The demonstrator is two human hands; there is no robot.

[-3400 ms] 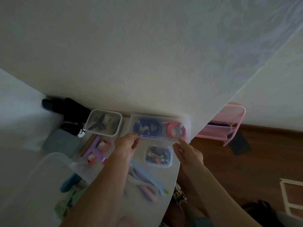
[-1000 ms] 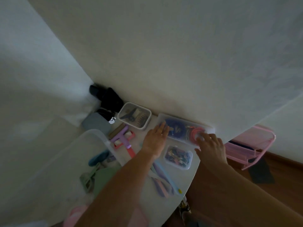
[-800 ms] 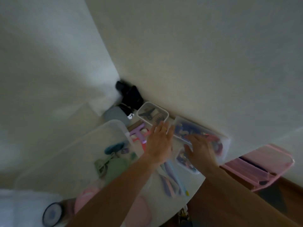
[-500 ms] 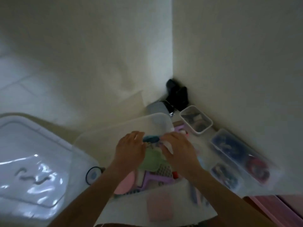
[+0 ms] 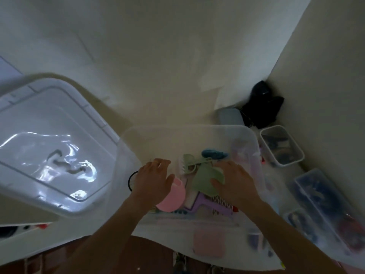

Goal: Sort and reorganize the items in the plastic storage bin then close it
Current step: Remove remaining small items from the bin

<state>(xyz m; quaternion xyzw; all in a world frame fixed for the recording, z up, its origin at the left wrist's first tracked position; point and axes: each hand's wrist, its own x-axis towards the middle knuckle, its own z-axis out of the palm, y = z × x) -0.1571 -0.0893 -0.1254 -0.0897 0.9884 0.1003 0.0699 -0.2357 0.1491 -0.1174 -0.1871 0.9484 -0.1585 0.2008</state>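
Bin lid (image 5: 49, 143) lies off to our left, underside up, apart from the bin. Clear plastic storage bin (image 5: 245, 135) sits open on the white worktop (image 5: 207, 258), right in front of us. Both our hands are inside it. Long clear box (image 5: 324, 206) of dark items at far right; small clear tub (image 5: 281, 148) just right of the bin. Left hand (image 5: 153, 179) lies flat, fingers loose, over the pink round item (image 5: 175, 196), gripping nothing we can see. Right hand (image 5: 234, 182) has its thumb on the green item (image 5: 205, 179); grip or mere press, we cannot tell. Blue clip (image 5: 213, 154) beyond it.
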